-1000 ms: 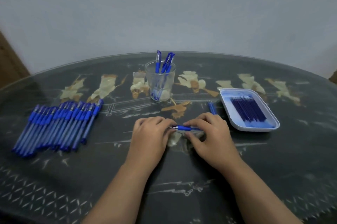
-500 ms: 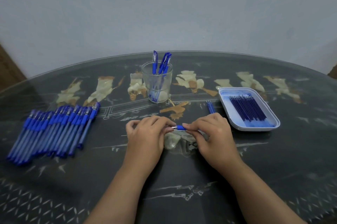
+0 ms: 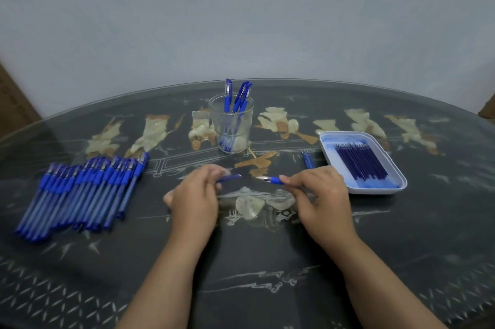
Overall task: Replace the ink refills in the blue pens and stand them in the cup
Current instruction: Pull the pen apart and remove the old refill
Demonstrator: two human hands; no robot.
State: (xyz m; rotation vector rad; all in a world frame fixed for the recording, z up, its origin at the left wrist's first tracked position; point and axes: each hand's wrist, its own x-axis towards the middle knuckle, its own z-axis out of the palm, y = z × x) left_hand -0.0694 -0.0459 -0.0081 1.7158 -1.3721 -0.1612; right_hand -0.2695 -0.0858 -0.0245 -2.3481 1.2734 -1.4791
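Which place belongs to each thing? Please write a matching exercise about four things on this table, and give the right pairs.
Things:
1 glass cup
2 row of pens
3 pen with bare tip
4 loose blue pen part

Places:
A held by the right hand
B far middle
C held by the left hand
D lying at the left

Pairs: 1-B; 2-D; 3-A; 4-C

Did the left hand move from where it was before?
Yes. Against the glass cup, the left hand has slid left, away from the right hand, pinching a blue pen piece apart from the pen.
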